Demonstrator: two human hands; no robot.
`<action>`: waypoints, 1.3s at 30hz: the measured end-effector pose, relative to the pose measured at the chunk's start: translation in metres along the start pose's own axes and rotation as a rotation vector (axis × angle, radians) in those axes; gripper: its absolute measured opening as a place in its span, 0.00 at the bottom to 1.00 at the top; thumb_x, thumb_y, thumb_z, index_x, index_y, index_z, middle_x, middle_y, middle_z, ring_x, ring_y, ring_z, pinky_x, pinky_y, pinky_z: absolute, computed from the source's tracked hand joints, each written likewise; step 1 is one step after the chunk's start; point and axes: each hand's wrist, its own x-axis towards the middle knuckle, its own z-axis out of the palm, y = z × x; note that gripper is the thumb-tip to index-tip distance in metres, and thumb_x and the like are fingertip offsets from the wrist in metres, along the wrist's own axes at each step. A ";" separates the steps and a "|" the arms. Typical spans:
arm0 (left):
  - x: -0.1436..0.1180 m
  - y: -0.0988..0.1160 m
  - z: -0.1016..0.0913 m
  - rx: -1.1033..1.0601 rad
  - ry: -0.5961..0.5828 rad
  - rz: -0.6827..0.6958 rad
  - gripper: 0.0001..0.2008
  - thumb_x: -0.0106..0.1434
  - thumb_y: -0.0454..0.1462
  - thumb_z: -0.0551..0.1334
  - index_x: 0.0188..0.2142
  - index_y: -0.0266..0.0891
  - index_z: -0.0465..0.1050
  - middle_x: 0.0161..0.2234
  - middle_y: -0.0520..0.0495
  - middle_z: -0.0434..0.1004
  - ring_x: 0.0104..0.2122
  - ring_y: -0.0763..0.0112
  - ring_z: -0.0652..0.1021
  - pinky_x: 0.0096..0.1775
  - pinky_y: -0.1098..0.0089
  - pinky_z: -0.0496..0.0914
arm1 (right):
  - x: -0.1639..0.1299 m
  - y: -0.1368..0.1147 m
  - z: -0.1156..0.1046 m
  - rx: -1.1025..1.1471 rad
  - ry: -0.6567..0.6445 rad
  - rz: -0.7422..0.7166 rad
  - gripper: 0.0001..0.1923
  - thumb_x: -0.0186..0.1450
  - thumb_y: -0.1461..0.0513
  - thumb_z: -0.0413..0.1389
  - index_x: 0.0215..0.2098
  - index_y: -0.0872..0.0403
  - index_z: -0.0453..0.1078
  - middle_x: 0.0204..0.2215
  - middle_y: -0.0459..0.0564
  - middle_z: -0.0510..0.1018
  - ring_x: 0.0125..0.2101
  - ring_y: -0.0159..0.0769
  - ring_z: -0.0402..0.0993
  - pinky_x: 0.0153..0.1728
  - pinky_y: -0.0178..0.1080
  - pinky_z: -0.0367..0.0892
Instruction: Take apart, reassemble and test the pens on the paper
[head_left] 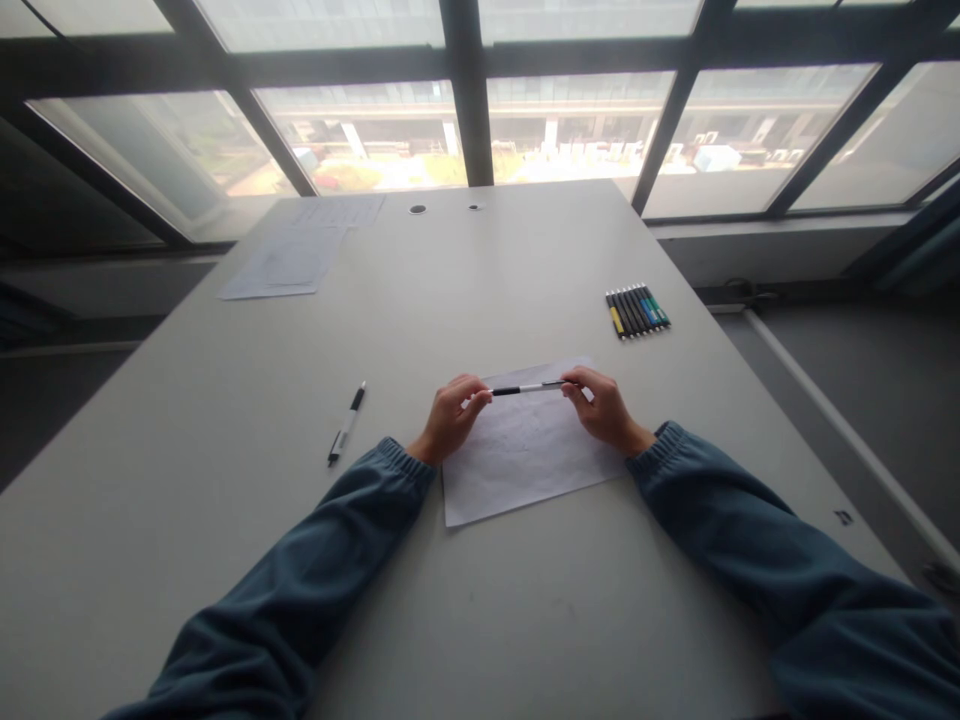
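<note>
Slim black-and-white pen (527, 388) pinched level by both hands over flat paper (525, 455).

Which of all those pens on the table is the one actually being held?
The slim black-and-white pen, held level by both hands over the white paper sheet. Another pen lies alone at left; the pen set lies far right.

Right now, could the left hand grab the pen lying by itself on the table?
Probably yes. The loose pen lies on the bare table just beside the left hand, nothing between, but those fingers hold the other pen.
</note>
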 end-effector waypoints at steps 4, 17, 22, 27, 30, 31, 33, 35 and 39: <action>0.001 0.003 -0.001 -0.005 -0.015 0.005 0.22 0.71 0.48 0.57 0.25 0.39 0.71 0.25 0.49 0.72 0.28 0.70 0.73 0.35 0.67 0.67 | 0.000 0.000 0.000 -0.002 -0.010 -0.023 0.11 0.72 0.55 0.53 0.37 0.52 0.72 0.30 0.49 0.75 0.31 0.38 0.71 0.35 0.40 0.67; 0.002 0.004 0.001 0.018 0.095 0.072 0.09 0.67 0.43 0.65 0.33 0.40 0.75 0.28 0.49 0.76 0.30 0.70 0.74 0.33 0.69 0.69 | -0.001 0.002 0.000 -0.002 -0.012 -0.015 0.12 0.72 0.55 0.52 0.36 0.52 0.72 0.28 0.49 0.74 0.30 0.37 0.70 0.33 0.40 0.66; 0.002 0.003 0.000 0.003 0.098 0.114 0.07 0.65 0.41 0.67 0.35 0.40 0.77 0.30 0.47 0.78 0.33 0.68 0.75 0.36 0.66 0.71 | 0.000 0.000 -0.002 -0.009 -0.027 0.018 0.15 0.72 0.54 0.52 0.32 0.52 0.71 0.25 0.47 0.71 0.27 0.36 0.66 0.31 0.40 0.63; 0.002 0.002 -0.001 0.009 0.087 0.142 0.07 0.64 0.41 0.68 0.35 0.41 0.79 0.30 0.46 0.79 0.32 0.68 0.76 0.37 0.64 0.72 | 0.001 -0.003 -0.003 0.073 -0.002 0.100 0.18 0.72 0.52 0.52 0.29 0.53 0.70 0.23 0.46 0.70 0.26 0.35 0.65 0.29 0.39 0.62; 0.002 0.004 0.000 0.009 0.076 0.157 0.07 0.63 0.41 0.68 0.35 0.40 0.79 0.30 0.47 0.80 0.32 0.68 0.76 0.37 0.65 0.72 | 0.003 -0.006 0.001 0.302 0.072 0.226 0.17 0.70 0.50 0.55 0.30 0.53 0.71 0.21 0.44 0.68 0.23 0.32 0.63 0.26 0.37 0.60; 0.002 0.005 0.000 0.006 0.064 0.162 0.07 0.63 0.41 0.69 0.34 0.40 0.78 0.30 0.47 0.80 0.31 0.68 0.76 0.37 0.66 0.72 | 0.004 -0.008 0.003 0.411 0.089 0.276 0.18 0.70 0.49 0.56 0.30 0.53 0.70 0.21 0.43 0.68 0.22 0.31 0.62 0.25 0.37 0.59; 0.002 0.007 0.000 -0.002 0.031 0.174 0.07 0.63 0.41 0.69 0.33 0.39 0.78 0.29 0.46 0.80 0.31 0.68 0.76 0.36 0.66 0.72 | 0.006 -0.013 0.005 0.619 0.087 0.371 0.18 0.68 0.49 0.58 0.29 0.53 0.70 0.23 0.43 0.68 0.22 0.29 0.61 0.24 0.36 0.58; 0.002 0.008 0.001 -0.009 0.002 0.186 0.08 0.63 0.41 0.69 0.33 0.39 0.78 0.29 0.46 0.80 0.31 0.69 0.76 0.36 0.66 0.72 | 0.009 -0.019 0.007 0.761 0.058 0.450 0.17 0.66 0.49 0.62 0.29 0.53 0.70 0.25 0.44 0.69 0.23 0.29 0.61 0.24 0.35 0.58; 0.002 0.008 0.001 -0.023 -0.052 0.194 0.08 0.64 0.41 0.67 0.33 0.39 0.77 0.29 0.46 0.79 0.31 0.69 0.77 0.36 0.67 0.72 | 0.010 -0.025 0.008 0.878 0.022 0.537 0.15 0.63 0.50 0.65 0.38 0.53 0.76 0.25 0.44 0.70 0.25 0.29 0.62 0.25 0.35 0.59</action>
